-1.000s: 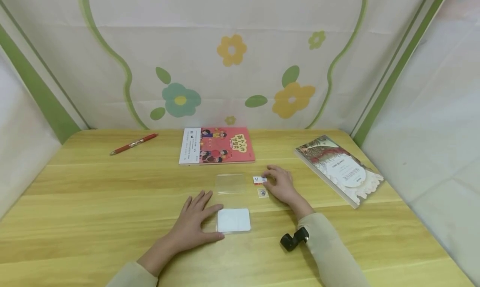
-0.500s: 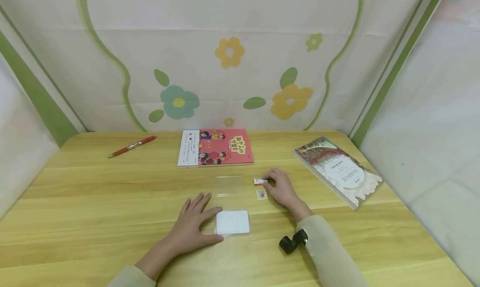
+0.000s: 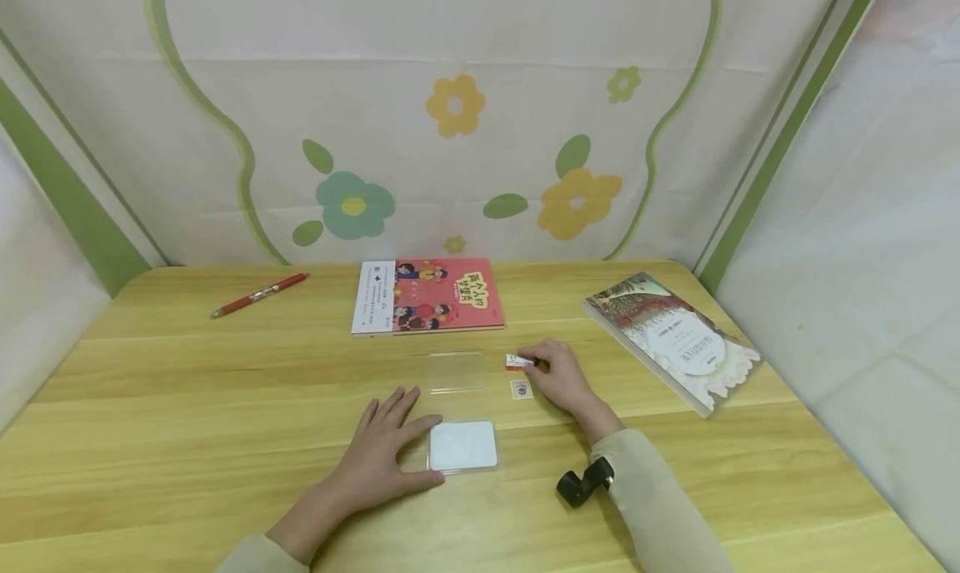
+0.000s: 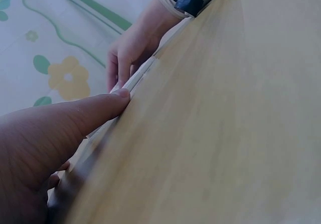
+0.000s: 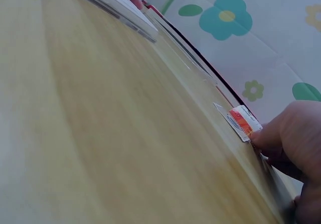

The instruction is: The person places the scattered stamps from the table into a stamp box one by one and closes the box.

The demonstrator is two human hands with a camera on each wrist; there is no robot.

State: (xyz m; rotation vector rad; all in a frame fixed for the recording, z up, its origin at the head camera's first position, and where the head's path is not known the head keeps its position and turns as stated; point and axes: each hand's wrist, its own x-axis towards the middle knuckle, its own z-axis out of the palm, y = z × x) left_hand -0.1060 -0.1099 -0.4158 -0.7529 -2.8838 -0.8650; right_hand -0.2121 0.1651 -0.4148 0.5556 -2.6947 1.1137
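My left hand (image 3: 378, 450) spans the left side of a shallow clear plastic case (image 3: 462, 445) with a white insert, thumb and index finger at its opposite edges. In the left wrist view, the thumb (image 4: 103, 111) lies against the case's edge. My right hand (image 3: 561, 379) pinches a small red-and-white stamp (image 5: 245, 119) between thumb and fingers, with the stamp tilted up in the right wrist view. Just nearer on the table lies a second stamp (image 3: 521, 390), pale with a dark round motif. A clear flat lid (image 3: 456, 372) rests beyond the case.
A pink picture book (image 3: 442, 296) lies at the back middle of the wooden table (image 3: 187, 406). To the right is a book with a red-and-white cover (image 3: 678, 340). A red pen (image 3: 258, 296) lies back left. A flowered curtain (image 3: 450, 23) stands behind.
My right fingers have closed in on the red-and-white stamp, and its near edge now shows tilted. The left hand stays at the case. The whole view has shifted slightly.
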